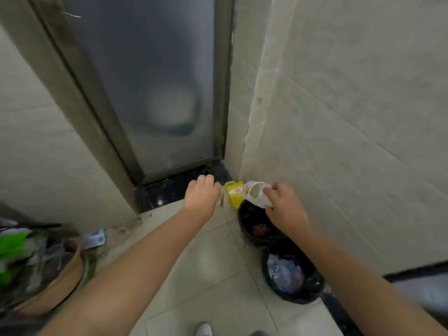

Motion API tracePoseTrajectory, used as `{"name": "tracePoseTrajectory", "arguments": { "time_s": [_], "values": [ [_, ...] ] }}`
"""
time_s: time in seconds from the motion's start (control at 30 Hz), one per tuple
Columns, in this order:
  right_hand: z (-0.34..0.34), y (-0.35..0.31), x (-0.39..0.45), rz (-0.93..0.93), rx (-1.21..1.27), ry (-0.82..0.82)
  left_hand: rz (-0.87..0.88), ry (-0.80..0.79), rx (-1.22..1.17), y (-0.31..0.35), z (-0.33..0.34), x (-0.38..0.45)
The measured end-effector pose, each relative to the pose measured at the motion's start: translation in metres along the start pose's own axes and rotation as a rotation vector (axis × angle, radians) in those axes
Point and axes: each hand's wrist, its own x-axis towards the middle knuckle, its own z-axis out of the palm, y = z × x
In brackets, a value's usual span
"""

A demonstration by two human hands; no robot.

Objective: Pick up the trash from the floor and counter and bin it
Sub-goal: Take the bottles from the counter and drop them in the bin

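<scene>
My right hand (283,204) grips a clear plastic cup (257,194) with a yellow print, tilted on its side just above the far bin (244,223), a dark round bin with red scraps inside. My left hand (201,192) is closed low over the floor beside a yellow carton (232,194) that stands in the wall corner; something small and blurred hangs by its fingers, and I cannot tell what it is. A second black bin (317,284) with blue and white plastic waste stands nearer to me along the right wall.
A frosted glass door (155,93) with a dark stone threshold (174,187) closes the corner ahead. At the left, a brown basket (63,275) holds green and clear packaging, with a small wrapper (95,238) lying on the tiled floor by it. My shoe tip (203,329) shows at the bottom.
</scene>
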Motion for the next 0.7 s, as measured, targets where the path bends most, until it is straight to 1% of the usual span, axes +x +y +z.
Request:
{"name": "tracePoseTrajectory", "arguments": {
  "time_s": [0.03, 0.1, 0.17, 0.23, 0.3, 0.33, 0.4, 0.43, 0.5, 0.53, 0.63, 0.7],
  "values": [
    [0.004, 0.02, 0.006, 0.081, 0.024, -0.063, 0.049, -0.017, 0.018, 0.01, 0.003, 0.024],
    [0.016, 0.056, 0.015, 0.219, 0.085, -0.115, 0.151, -0.068, 0.029, 0.03, 0.011, 0.07],
    [0.034, 0.09, 0.028, 0.36, 0.192, -0.19, 0.217, -0.124, -0.015, 0.05, 0.022, 0.112],
    [0.058, 0.119, 0.049, 0.444, 0.3, -0.183, 0.23, -0.183, -0.079, 0.067, 0.041, 0.157],
    [0.086, 0.145, 0.074, 0.531, 0.368, -0.255, 0.211, -0.252, -0.136, 0.083, 0.064, 0.198],
    [0.103, 0.157, 0.087, 0.559, 0.39, -0.283, 0.212, -0.264, -0.148, 0.091, 0.077, 0.22],
    [0.141, 0.178, 0.109, 0.602, 0.406, -0.348, 0.215, -0.208, -0.164, 0.103, 0.105, 0.259],
    [0.162, 0.187, 0.117, 0.626, 0.408, -0.376, 0.217, -0.214, -0.166, 0.11, 0.121, 0.278],
    [0.21, 0.205, 0.134, 0.7, 0.428, -0.393, 0.246, -0.276, -0.18, 0.123, 0.162, 0.315],
    [0.237, 0.212, 0.141, 0.746, 0.444, -0.399, 0.269, -0.281, -0.191, 0.129, 0.188, 0.331],
    [0.32, 0.23, 0.156, 0.839, 0.454, -0.45, 0.318, -0.45, -0.205, 0.145, 0.282, 0.369],
    [0.374, 0.239, 0.16, 0.858, 0.429, -0.505, 0.331, -0.477, -0.204, 0.153, 0.34, 0.39]
  ]
}}
